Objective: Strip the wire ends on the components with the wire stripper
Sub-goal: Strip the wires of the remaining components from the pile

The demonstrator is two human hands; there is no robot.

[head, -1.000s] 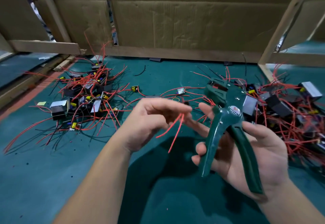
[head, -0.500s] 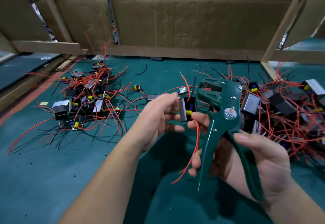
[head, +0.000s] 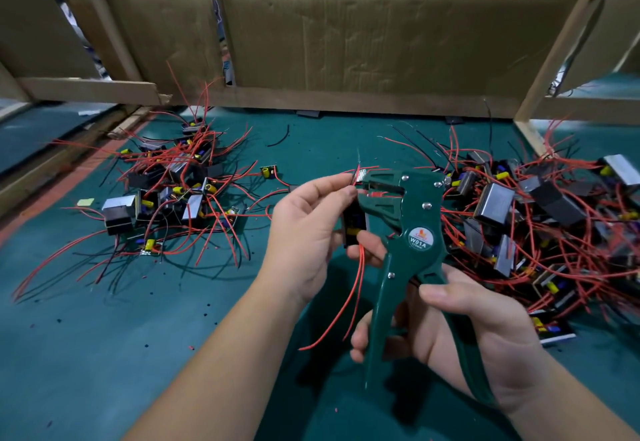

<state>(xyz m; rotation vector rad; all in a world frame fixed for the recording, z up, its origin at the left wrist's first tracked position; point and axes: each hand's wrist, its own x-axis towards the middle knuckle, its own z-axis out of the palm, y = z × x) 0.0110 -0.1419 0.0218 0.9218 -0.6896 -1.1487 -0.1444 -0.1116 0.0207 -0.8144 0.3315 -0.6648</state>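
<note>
While your left hand (head: 306,232) pinches a red wire end (head: 356,171) at the mouth of the dark green pistol-grip wire stripper (head: 417,232), fingers (head: 332,182) curled round the lead so it feeds in straight, the small black component (head: 353,227) hangs left of that stripper. Your right hand (head: 485,329) wraps both handles, fingers closed on them, placed to squeeze, with wired components (head: 536,226) heaped on the teal desk (head: 104,336) either side.

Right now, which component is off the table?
The black component the left hand holds up at the green wire stripper; all the others lie on the teal mat.
</note>
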